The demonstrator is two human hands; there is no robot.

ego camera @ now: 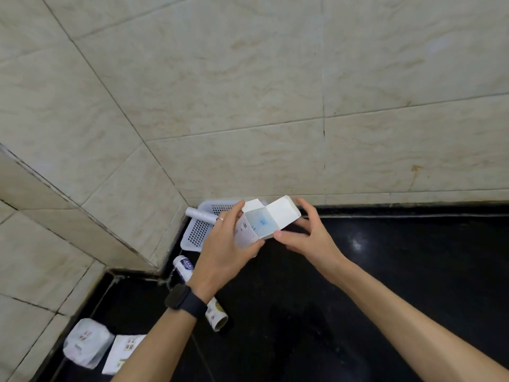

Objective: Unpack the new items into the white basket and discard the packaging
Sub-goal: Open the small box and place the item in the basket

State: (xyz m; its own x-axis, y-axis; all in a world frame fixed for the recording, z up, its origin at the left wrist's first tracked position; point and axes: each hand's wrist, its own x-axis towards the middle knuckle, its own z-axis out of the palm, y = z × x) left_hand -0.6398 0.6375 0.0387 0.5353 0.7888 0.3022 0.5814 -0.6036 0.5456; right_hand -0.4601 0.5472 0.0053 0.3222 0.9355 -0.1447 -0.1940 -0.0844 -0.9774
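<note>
Above the black polished countertop point(358, 285), a small white cardboard box point(257, 226) with its top flaps folded open is held in the air; the left hand point(220, 252) wraps round the box's printed side, thumb under its lower corner and fingers curled along the far face, closed firmly on it; the right hand point(308, 238) is spread loosely at the box's right, its thumb tip touching the lower right edge and its fingers arched beside the open lid flap, gripping nothing fully; something pale blue shows inside the box, too blurred to name. Behind the box, against the beige tiled wall point(248, 92), sits the white perforated plastic basket point(197, 230), with a grey cylindrical tube point(201, 215) lying across its rim; left of the box and under the left wrist lies a white printed tube point(184, 267); further left of the box, near the counter's edge, rest a clear plastic packet point(85, 344) and a white printed card point(122, 352).
</note>
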